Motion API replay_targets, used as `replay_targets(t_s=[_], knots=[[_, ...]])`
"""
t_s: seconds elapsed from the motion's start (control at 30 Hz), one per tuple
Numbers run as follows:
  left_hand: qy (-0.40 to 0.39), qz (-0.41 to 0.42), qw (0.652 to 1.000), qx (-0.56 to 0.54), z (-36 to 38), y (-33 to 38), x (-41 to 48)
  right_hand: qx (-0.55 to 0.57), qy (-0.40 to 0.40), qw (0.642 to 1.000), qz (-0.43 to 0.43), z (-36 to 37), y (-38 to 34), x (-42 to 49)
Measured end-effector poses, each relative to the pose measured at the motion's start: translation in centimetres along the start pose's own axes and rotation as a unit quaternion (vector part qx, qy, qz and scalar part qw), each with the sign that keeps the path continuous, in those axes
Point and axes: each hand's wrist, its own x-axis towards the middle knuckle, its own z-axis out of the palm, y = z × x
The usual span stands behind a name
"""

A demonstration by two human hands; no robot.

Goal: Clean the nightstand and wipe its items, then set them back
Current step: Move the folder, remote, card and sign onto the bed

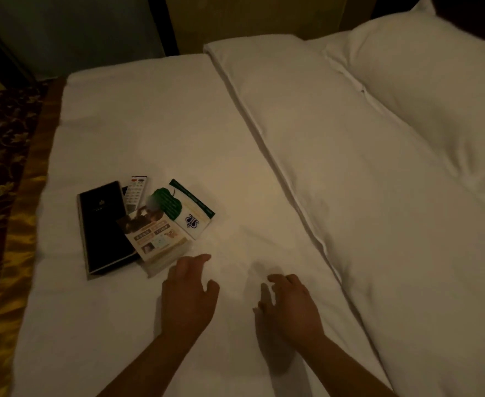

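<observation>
Head: left hand [188, 293], right hand [290, 306] loosely spread

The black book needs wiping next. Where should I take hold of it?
Probably take the black book by its bare left long edge, coming from the left: it lies flat, and the remote and leaflet crowd its right side.

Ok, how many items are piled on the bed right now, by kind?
Black folder: 1
Remote control: 1
Printed cards: 3 (photo leaflet, green-edged card, apple-shaped tag)
Total: 5
</observation>
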Motion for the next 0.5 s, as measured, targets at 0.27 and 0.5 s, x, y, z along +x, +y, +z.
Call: replay_targets(t_s=[0.27, 0.5], knots=[[-0.11, 0.108, 0.987, 0.046, 4.9, 8.9, -4.5, 0.128, 0.086, 0.988, 0.031, -7.7, 6.2, -5.5], [-0.123, 0.176, 0.975, 0.059, 7.4, 17.0, -7.8, 0.179, 0.161, 0.969, 0.048, -15.2, 11.2, -10.1]])
